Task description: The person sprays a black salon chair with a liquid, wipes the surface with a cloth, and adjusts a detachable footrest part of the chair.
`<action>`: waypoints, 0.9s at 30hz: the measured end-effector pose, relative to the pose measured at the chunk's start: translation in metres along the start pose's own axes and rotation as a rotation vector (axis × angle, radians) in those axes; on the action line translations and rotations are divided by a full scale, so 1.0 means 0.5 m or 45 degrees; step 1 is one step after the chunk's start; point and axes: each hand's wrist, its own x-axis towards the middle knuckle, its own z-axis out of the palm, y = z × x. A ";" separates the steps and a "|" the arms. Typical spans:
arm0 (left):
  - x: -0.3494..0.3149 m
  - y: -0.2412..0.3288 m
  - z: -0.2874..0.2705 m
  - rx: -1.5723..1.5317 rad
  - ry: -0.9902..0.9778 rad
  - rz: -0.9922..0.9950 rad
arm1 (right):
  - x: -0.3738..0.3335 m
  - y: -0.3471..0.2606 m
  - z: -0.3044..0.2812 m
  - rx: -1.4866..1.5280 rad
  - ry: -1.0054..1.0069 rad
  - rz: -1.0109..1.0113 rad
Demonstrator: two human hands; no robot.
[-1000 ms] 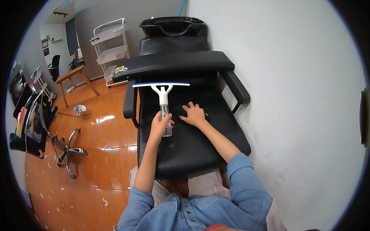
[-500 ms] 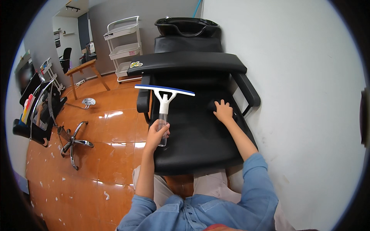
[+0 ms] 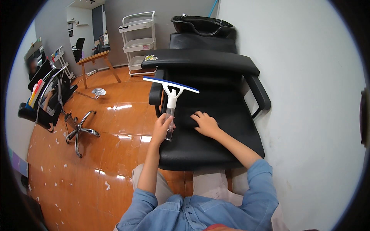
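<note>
My left hand (image 3: 163,129) is wrapped round the clear bottle of a spray squeegee (image 3: 172,101), which has a white neck and a wide head with a blue edge. It is held upright, blade on top, over the left side of a black padded salon chair (image 3: 185,156). My right hand (image 3: 206,124) presses down on the middle of the seat, its fingers bent. Something dark seems to lie under that palm, but against the black seat I cannot make it out.
A padded bar (image 3: 204,61) crosses the chair, with a black wash basin (image 3: 202,26) behind it. A white wall (image 3: 308,115) stands close on the right. To the left are a white trolley (image 3: 138,45), a wooden stand (image 3: 94,59) and a wheeled chair base (image 3: 79,130).
My right hand has slid left and nearer across the seat, toward the bottle. The squeegee head has tilted a little, its right end lower. The view has shifted slightly.
</note>
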 end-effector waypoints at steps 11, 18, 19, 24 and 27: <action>-0.094 0.011 0.010 -0.102 0.168 0.190 | 0.131 0.145 0.078 -0.161 0.068 0.349; -0.114 -0.006 0.013 -0.124 0.467 0.362 | 0.228 0.015 0.118 0.035 0.143 0.136; -0.112 -0.010 0.014 -0.129 0.472 0.358 | 0.216 0.014 0.115 0.033 0.136 0.133; -0.106 -0.007 -0.001 -0.228 0.855 0.457 | 0.112 -0.007 0.047 0.249 -0.011 -0.323; -0.094 -0.016 -0.017 -0.313 0.931 0.290 | 0.096 0.006 0.029 0.292 -0.095 -0.446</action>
